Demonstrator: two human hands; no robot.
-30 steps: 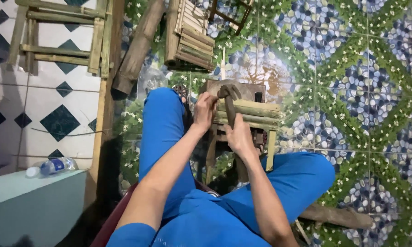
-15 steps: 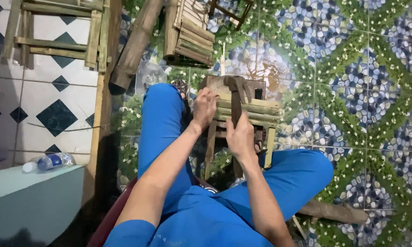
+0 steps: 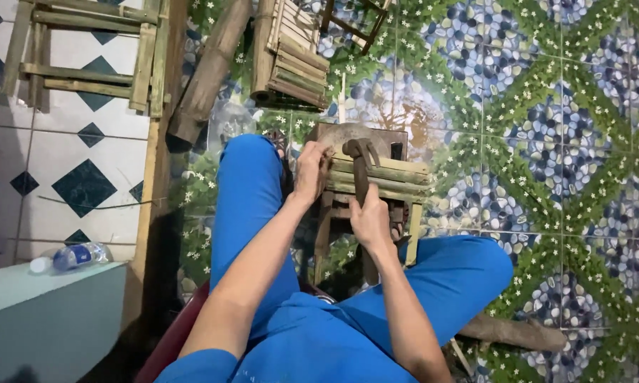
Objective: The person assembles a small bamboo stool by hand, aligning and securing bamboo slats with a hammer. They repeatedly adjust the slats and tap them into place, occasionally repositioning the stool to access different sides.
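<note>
Both hands grip: the left hand (image 3: 311,172) closed on the stiff, light-looking bamboo stool (image 3: 376,177), the right hand (image 3: 370,220) around the dark curved tool (image 3: 360,167) handle.

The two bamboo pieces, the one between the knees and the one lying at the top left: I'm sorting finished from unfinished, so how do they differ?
The small bamboo stool stands by the knees, with the left hand on its slats and the right hand holding a hammer over it. The bamboo frame lies untouched on white tiles and is open, without packed slats. Both are pale green-brown bamboo.
</note>
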